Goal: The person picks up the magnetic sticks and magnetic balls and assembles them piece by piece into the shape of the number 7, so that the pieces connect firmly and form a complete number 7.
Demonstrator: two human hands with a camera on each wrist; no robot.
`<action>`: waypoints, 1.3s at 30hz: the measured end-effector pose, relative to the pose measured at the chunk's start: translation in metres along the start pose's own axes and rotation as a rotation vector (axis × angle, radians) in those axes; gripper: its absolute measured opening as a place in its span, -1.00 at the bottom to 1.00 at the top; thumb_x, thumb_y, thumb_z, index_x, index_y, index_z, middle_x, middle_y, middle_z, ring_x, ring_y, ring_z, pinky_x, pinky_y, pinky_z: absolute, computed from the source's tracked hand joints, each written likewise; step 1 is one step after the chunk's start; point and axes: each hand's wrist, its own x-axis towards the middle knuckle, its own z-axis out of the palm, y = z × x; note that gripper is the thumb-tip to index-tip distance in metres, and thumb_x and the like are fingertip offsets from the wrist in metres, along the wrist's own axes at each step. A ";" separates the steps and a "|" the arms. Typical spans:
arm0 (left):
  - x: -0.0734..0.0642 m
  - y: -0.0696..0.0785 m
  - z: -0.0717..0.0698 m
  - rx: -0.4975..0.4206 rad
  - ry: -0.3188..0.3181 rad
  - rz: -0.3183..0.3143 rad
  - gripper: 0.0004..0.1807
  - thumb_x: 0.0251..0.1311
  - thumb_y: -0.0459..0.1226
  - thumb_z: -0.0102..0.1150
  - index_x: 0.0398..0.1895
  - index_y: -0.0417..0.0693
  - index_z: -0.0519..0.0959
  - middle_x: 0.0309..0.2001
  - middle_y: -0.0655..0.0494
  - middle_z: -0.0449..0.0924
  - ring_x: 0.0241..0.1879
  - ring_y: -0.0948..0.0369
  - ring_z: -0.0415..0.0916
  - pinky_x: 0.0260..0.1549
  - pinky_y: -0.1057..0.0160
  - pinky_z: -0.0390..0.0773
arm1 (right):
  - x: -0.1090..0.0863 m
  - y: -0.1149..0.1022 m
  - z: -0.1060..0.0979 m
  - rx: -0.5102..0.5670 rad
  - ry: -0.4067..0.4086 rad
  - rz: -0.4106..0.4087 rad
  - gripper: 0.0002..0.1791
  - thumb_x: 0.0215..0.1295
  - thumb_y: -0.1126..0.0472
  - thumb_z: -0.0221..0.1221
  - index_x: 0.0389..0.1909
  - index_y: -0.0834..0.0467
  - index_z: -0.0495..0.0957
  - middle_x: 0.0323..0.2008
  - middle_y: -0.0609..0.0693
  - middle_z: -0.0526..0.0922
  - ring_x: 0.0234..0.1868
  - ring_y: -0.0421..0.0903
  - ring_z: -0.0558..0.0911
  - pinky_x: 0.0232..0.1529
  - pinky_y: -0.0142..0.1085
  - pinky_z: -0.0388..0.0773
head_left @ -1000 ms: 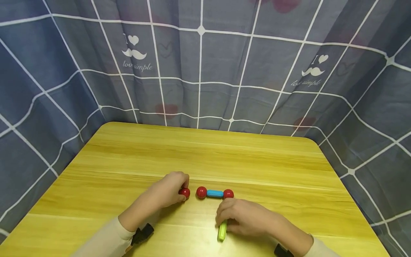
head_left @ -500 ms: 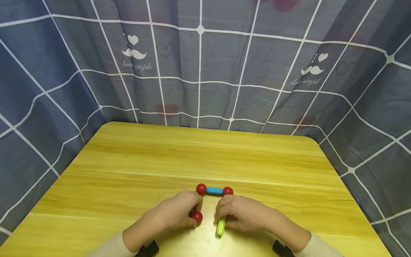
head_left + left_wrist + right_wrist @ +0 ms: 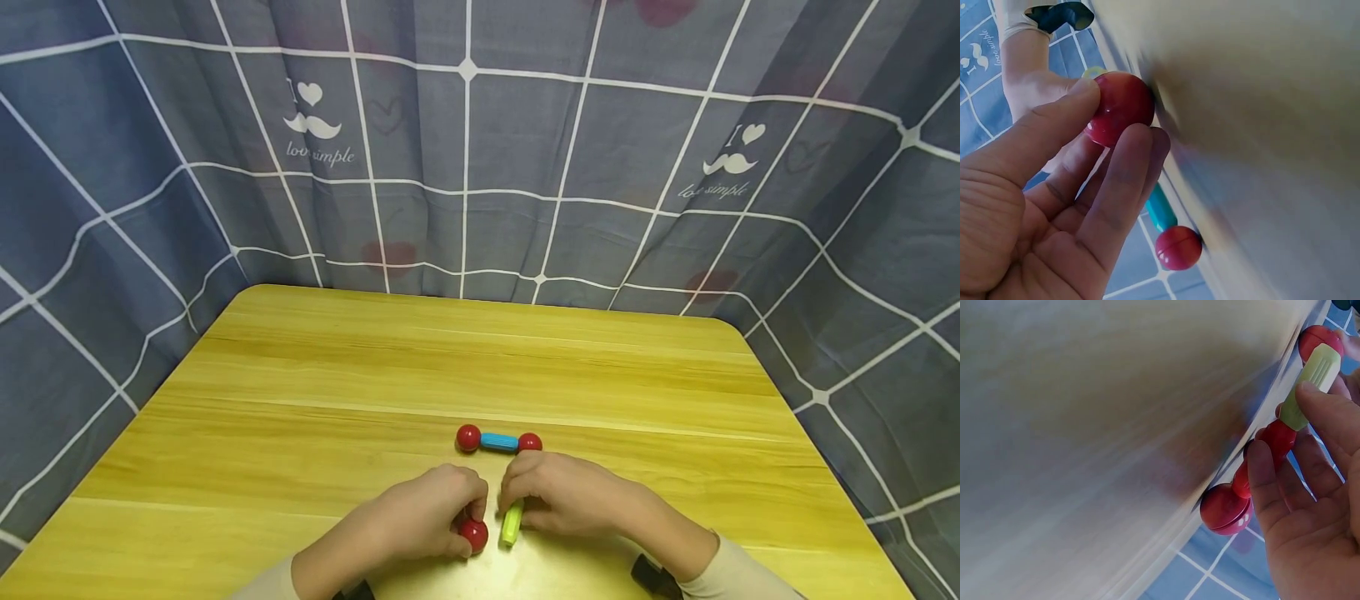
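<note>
My left hand [image 3: 423,512] pinches a glossy red ball [image 3: 474,535] between thumb and fingers, low over the table. Just right of it, my right hand [image 3: 570,496] grips a yellow-green ridged rod [image 3: 512,523], whose near end points toward me. In the right wrist view the ball in my left fingers overlaps the free end of this rod [image 3: 1316,378]. Red pieces [image 3: 1279,440] continue in line past the rod's other end, partly behind my fingers. Beyond both hands lies a blue rod [image 3: 499,442] between a left red ball [image 3: 468,437] and a right red ball [image 3: 529,442].
The wood-grain table [image 3: 465,358] has rounded far corners. A grey-blue curtain [image 3: 420,217] with white grid lines hangs behind it and along both sides. Dark straps [image 3: 656,575] circle the wrists near the light sleeves [image 3: 738,575].
My left hand has carried its red ball right and toward me, close to the yellow-green rod. My right hand, the rod and the blue piece with its balls have shifted slightly away.
</note>
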 end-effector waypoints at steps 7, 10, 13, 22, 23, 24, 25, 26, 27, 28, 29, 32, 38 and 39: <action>-0.002 0.005 0.006 -0.004 -0.003 0.020 -0.64 -0.12 -0.29 0.54 -0.48 0.08 0.44 -0.48 0.39 0.34 -0.49 0.47 0.28 -0.54 0.53 0.37 | 0.001 0.001 0.001 -0.003 0.012 -0.003 -0.88 0.24 0.16 0.32 -0.21 -0.06 0.66 -0.19 -0.32 0.57 -0.06 -0.42 0.45 0.01 -0.59 0.36; -0.001 0.008 0.009 -0.009 -0.007 0.038 -0.62 -0.12 -0.30 0.54 -0.47 0.09 0.43 -0.47 0.40 0.33 -0.49 0.48 0.28 -0.55 0.54 0.36 | 0.001 0.001 0.001 0.004 0.018 -0.005 -0.89 0.25 0.16 0.32 -0.21 -0.06 0.66 -0.19 -0.32 0.57 -0.07 -0.43 0.44 0.00 -0.59 0.37; -0.001 0.010 0.011 0.009 -0.005 0.047 -0.60 -0.14 -0.30 0.54 -0.46 0.11 0.41 -0.47 0.40 0.31 -0.48 0.48 0.25 -0.55 0.54 0.34 | 0.002 0.001 0.001 0.003 0.017 0.008 -0.89 0.25 0.16 0.32 -0.22 -0.07 0.66 -0.19 -0.34 0.57 -0.07 -0.43 0.44 0.01 -0.57 0.38; 0.002 0.017 0.020 0.009 -0.012 0.042 -0.63 -0.07 -0.27 0.50 -0.46 0.12 0.39 -0.45 0.38 0.30 -0.49 0.47 0.24 -0.59 0.53 0.33 | 0.003 0.002 0.002 -0.028 0.007 -0.003 -0.77 0.06 0.31 0.31 -0.30 -0.06 0.62 -0.23 -0.35 0.54 -0.11 -0.42 0.45 -0.01 -0.59 0.37; 0.002 0.018 0.020 0.011 -0.013 0.035 -0.62 -0.06 -0.26 0.50 -0.46 0.13 0.38 -0.45 0.38 0.30 -0.49 0.47 0.25 -0.59 0.53 0.33 | 0.004 0.002 0.002 -0.031 0.006 -0.003 -0.78 0.06 0.32 0.32 -0.33 -0.06 0.61 -0.24 -0.34 0.53 -0.12 -0.42 0.45 -0.02 -0.60 0.36; 0.002 0.019 0.021 0.014 -0.015 0.025 -0.62 -0.05 -0.25 0.50 -0.46 0.14 0.37 -0.44 0.38 0.29 -0.49 0.47 0.25 -0.59 0.52 0.33 | 0.004 0.002 0.002 -0.034 0.005 -0.004 -0.79 0.05 0.32 0.32 -0.35 -0.06 0.59 -0.25 -0.34 0.53 -0.13 -0.41 0.45 -0.02 -0.60 0.35; 0.003 0.020 0.021 0.015 -0.016 0.021 -0.61 -0.05 -0.23 0.51 -0.46 0.13 0.37 -0.45 0.38 0.29 -0.49 0.47 0.25 -0.59 0.52 0.34 | 0.005 0.002 0.002 -0.038 0.005 -0.006 -0.79 0.05 0.32 0.32 -0.37 -0.05 0.58 -0.26 -0.34 0.52 -0.14 -0.41 0.44 -0.03 -0.61 0.35; 0.004 0.021 0.022 0.017 -0.015 0.018 -0.61 -0.04 -0.22 0.51 -0.45 0.13 0.37 -0.45 0.38 0.29 -0.49 0.47 0.25 -0.60 0.52 0.34 | 0.005 0.002 0.002 -0.038 0.004 -0.004 -0.79 0.05 0.32 0.32 -0.39 -0.05 0.57 -0.26 -0.34 0.52 -0.14 -0.41 0.44 -0.03 -0.61 0.34; 0.004 0.022 0.022 0.019 -0.013 0.015 -0.60 -0.05 -0.21 0.52 -0.46 0.13 0.36 -0.45 0.38 0.29 -0.49 0.47 0.25 -0.60 0.51 0.33 | 0.005 0.002 0.002 -0.039 0.003 -0.005 -0.79 0.05 0.32 0.32 -0.40 -0.05 0.56 -0.26 -0.33 0.52 -0.15 -0.41 0.44 -0.04 -0.62 0.34; 0.005 0.023 0.023 0.021 -0.012 0.008 -0.60 -0.05 -0.20 0.52 -0.46 0.13 0.36 -0.46 0.38 0.29 -0.50 0.47 0.24 -0.59 0.51 0.33 | 0.004 0.002 0.002 -0.037 0.002 -0.004 -0.79 0.05 0.32 0.32 -0.41 -0.05 0.55 -0.27 -0.33 0.52 -0.15 -0.41 0.44 -0.04 -0.62 0.35; 0.006 0.023 0.023 0.021 -0.010 0.006 -0.60 -0.06 -0.20 0.52 -0.46 0.13 0.36 -0.46 0.38 0.28 -0.50 0.47 0.24 -0.59 0.51 0.33 | 0.004 0.002 0.002 -0.036 0.002 -0.007 -0.79 0.05 0.32 0.33 -0.42 -0.05 0.54 -0.27 -0.33 0.51 -0.16 -0.41 0.44 -0.05 -0.61 0.35; 0.008 0.023 0.025 0.018 -0.004 0.015 -0.60 -0.06 -0.19 0.53 -0.46 0.12 0.37 -0.46 0.38 0.28 -0.50 0.47 0.23 -0.59 0.52 0.32 | 0.003 0.003 0.001 -0.019 0.000 -0.004 -0.78 0.06 0.32 0.33 -0.42 -0.07 0.54 -0.27 -0.35 0.50 -0.17 -0.43 0.42 -0.07 -0.61 0.36; 0.008 0.022 0.025 -0.021 -0.012 0.034 -0.65 0.00 -0.15 0.48 -0.44 0.12 0.39 -0.47 0.36 0.31 -0.51 0.48 0.24 -0.59 0.52 0.33 | 0.001 0.005 0.001 -0.012 -0.003 -0.014 -0.76 0.03 0.33 0.35 -0.39 -0.06 0.55 -0.26 -0.34 0.50 -0.17 -0.41 0.41 -0.06 -0.60 0.36; 0.008 0.022 0.025 -0.033 -0.015 0.028 -0.66 0.02 -0.15 0.47 -0.44 0.12 0.39 -0.47 0.36 0.32 -0.52 0.48 0.25 -0.59 0.52 0.33 | 0.001 0.005 0.001 -0.015 -0.001 -0.017 -0.76 0.02 0.33 0.35 -0.39 -0.05 0.55 -0.26 -0.33 0.50 -0.17 -0.40 0.41 -0.06 -0.60 0.36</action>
